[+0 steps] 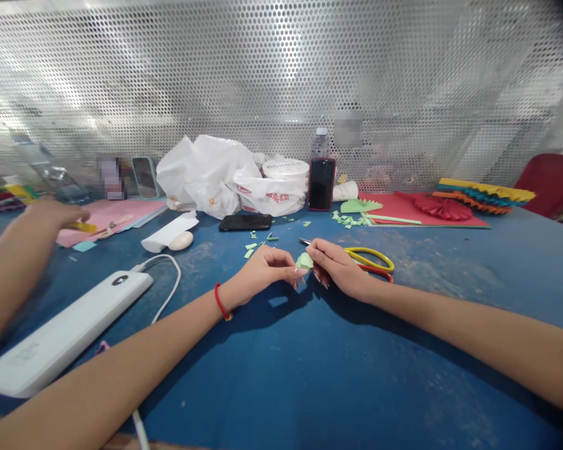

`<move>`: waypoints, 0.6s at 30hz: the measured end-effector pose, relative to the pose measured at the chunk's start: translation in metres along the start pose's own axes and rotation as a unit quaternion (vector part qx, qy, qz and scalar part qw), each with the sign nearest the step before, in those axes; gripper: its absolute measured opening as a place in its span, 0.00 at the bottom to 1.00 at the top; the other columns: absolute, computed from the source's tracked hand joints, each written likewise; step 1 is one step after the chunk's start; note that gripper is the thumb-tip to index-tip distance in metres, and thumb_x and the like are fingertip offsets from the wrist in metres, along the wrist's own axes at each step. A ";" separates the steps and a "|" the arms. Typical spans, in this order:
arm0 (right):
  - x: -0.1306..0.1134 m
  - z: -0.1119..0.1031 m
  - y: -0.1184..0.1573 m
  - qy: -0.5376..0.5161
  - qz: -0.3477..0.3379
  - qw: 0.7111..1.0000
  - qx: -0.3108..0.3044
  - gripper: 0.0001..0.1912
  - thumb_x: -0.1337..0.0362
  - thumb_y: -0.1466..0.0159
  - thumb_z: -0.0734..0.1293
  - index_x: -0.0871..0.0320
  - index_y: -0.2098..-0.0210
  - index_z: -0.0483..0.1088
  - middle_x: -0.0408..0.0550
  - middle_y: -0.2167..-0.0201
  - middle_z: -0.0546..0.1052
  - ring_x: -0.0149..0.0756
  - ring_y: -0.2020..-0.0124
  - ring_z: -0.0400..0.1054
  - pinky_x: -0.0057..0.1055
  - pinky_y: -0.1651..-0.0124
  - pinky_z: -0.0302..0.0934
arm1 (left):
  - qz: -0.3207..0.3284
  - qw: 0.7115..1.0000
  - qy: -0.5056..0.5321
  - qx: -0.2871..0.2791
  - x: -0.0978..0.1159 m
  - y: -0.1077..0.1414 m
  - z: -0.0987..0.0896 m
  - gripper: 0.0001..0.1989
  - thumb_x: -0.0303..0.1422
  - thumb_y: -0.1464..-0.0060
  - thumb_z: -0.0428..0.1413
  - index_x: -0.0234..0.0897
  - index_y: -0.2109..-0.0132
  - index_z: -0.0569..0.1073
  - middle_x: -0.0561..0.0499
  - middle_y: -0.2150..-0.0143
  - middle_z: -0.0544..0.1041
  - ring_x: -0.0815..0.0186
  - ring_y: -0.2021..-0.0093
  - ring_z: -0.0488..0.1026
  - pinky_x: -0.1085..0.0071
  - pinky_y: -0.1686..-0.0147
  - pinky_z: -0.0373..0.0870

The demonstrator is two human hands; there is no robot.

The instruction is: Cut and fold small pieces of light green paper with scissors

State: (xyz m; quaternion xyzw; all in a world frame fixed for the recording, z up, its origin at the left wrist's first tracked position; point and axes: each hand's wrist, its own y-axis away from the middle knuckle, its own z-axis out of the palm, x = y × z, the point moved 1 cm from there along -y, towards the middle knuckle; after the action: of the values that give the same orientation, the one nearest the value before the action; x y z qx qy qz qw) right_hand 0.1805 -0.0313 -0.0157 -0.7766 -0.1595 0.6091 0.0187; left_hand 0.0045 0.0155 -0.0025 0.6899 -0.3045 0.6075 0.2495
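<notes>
A small piece of light green paper (304, 261) is held up just above the blue table, between my two hands. My left hand (267, 270), with a red string bracelet at the wrist, pinches its left side between thumb and fingers. My right hand (340, 270) has its fingers closed at the paper's right edge. Behind the right hand are scissors (373, 251) with yellow and red handles; their tip shows past the knuckles and the middle is hidden. Small green paper scraps (250, 251) lie beyond my left hand.
Another person's hand (51, 212) reaches in at far left. A white power bank (75, 331) with a cable lies near my left forearm. Behind are a black phone (245, 222), white plastic bags (206, 175) and an upright phone (321, 183). Red paper (398, 209) lies back right.
</notes>
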 end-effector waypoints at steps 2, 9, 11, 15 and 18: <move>0.000 0.000 0.000 0.003 -0.005 1.000 0.023 0.16 0.53 0.30 0.58 0.55 0.71 0.57 0.35 0.82 0.64 0.25 0.84 0.57 0.23 0.81 0.53 | 0.000 1.000 -0.011 0.003 0.000 0.000 0.001 0.14 0.36 0.59 0.68 0.31 0.77 0.73 0.51 0.78 0.76 0.71 0.77 0.71 0.76 0.73 0.68; 0.000 -0.001 0.000 0.038 -0.032 0.998 0.045 0.17 0.52 0.30 0.59 0.56 0.71 0.59 0.36 0.81 0.64 0.25 0.83 0.57 0.24 0.79 0.54 | 0.020 0.995 0.021 0.098 -0.001 -0.003 -0.002 0.15 0.42 0.51 0.61 0.35 0.68 0.68 0.57 0.79 0.70 0.72 0.79 0.68 0.78 0.79 0.62; 0.001 -0.001 0.000 0.045 -0.033 0.998 0.040 0.16 0.53 0.30 0.59 0.56 0.71 0.60 0.36 0.81 0.64 0.26 0.83 0.57 0.25 0.78 0.54 | 0.006 0.997 0.019 0.077 -0.002 -0.004 -0.003 0.14 0.41 0.50 0.59 0.33 0.68 0.70 0.54 0.77 0.73 0.72 0.78 0.69 0.78 0.79 0.62; 0.000 -0.002 0.001 0.074 -0.033 0.996 0.032 0.15 0.55 0.30 0.59 0.56 0.69 0.62 0.36 0.80 0.65 0.26 0.81 0.58 0.25 0.75 0.55 | -0.001 0.999 0.004 0.054 -0.002 -0.004 -0.002 0.12 0.38 0.52 0.59 0.31 0.70 0.74 0.51 0.76 0.76 0.71 0.77 0.70 0.77 0.78 0.62; -0.001 -0.002 0.003 0.113 -0.045 0.992 0.019 0.14 0.56 0.30 0.59 0.57 0.68 0.63 0.38 0.78 0.66 0.27 0.79 0.60 0.26 0.72 0.56 | 0.000 0.998 -0.012 0.066 -0.001 -0.002 0.001 0.09 0.35 0.54 0.60 0.31 0.70 0.75 0.52 0.76 0.76 0.72 0.77 0.71 0.78 0.77 0.62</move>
State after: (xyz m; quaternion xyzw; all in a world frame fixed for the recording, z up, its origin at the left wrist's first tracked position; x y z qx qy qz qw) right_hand 0.1826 -0.0343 -0.0148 -0.8322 -0.1792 0.5188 0.0789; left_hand 0.0063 0.0165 -0.0034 0.7122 -0.2668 0.6177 0.2002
